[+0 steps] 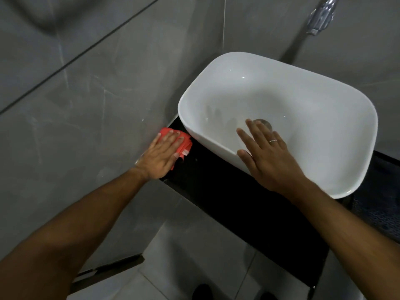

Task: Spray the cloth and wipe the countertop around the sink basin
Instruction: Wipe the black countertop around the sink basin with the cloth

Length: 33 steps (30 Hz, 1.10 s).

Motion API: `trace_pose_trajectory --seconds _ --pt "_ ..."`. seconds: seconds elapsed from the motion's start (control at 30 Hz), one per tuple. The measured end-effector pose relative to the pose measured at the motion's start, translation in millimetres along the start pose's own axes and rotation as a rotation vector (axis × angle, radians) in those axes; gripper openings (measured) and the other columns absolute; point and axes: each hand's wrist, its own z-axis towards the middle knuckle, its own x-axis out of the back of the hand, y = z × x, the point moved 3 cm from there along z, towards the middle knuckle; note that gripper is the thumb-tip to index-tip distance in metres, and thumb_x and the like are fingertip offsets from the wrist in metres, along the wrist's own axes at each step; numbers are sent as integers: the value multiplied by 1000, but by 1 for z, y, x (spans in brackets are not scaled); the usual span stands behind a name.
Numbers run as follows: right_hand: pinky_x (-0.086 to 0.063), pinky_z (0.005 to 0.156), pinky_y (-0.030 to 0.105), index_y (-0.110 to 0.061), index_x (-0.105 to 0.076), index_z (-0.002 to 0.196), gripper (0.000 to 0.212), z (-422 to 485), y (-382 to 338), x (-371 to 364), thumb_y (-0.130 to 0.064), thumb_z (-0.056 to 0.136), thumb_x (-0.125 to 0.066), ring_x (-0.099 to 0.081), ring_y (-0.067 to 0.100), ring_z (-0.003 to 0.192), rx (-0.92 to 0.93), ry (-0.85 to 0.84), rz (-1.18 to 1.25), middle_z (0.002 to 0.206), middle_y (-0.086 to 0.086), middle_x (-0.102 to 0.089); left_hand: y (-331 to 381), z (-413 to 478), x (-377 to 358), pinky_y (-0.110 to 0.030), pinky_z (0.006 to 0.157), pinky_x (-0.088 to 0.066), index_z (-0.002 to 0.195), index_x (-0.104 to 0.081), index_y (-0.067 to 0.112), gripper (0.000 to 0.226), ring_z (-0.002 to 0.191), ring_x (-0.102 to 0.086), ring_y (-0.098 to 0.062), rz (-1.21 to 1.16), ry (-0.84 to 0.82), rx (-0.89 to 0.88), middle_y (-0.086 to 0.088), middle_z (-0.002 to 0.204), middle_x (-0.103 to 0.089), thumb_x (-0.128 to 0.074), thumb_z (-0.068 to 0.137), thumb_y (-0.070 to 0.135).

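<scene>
Wiping step. Left hand (pixel 161 153) spread flat, pressing red cloth (pixel 184 144) on black countertop (pixel 216 191), left of sink basin (pixel 303 100). Right hand (pixel 266 152) spread over basin, holding nothing. Next: slide cloth nearer.

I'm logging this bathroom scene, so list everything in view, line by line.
Sink basin: one, white, sits on the countertop.
Drain: one, metal, at the basin's bottom, partly hidden.
Countertop: one, black, against the wall.
Cloth: one, red, on the countertop's left end.
Tap: one, chrome, on the wall above.
Wall: grey tiles.
Floor: pale tiles.
Ring: one, silver, right hand.
Left hand: pressed flat on the cloth.
Right hand: open, above the basin's near rim.
</scene>
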Motion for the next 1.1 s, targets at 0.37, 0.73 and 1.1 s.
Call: trace_pose_trajectory --seconds 0.37,0.73,1.1 --pt "-20 120 53 -33 -14 151 58 2 1 0 -56 98 -10 -7 23 151 -14 -4 2 164 0 -7 -9 61 4 -46 125 -3 154 -33 11 60 153 -21 -28 -3 -25 -31 -13 162 -30 -18 103 39" --pt "-18 120 52 -33 -13 151 59 -1 0 2 -58 97 -9 -8 23 151 -17 4 -3 164 2 -8 -20 -35 -5 -46 125 -12 156 -27 11 56 154 -17 -23 53 81 -68 -9 163 -28 -26 105 35" --pt "-24 116 59 -29 -17 150 58 3 0 1 -55 98 -13 -13 30 150 8 11 5 163 7 -14 42 -39 -12 -56 120 -25 149 -41 2 54 149 -32 -31 79 171 -13 -15 156 -41 -34 102 28"
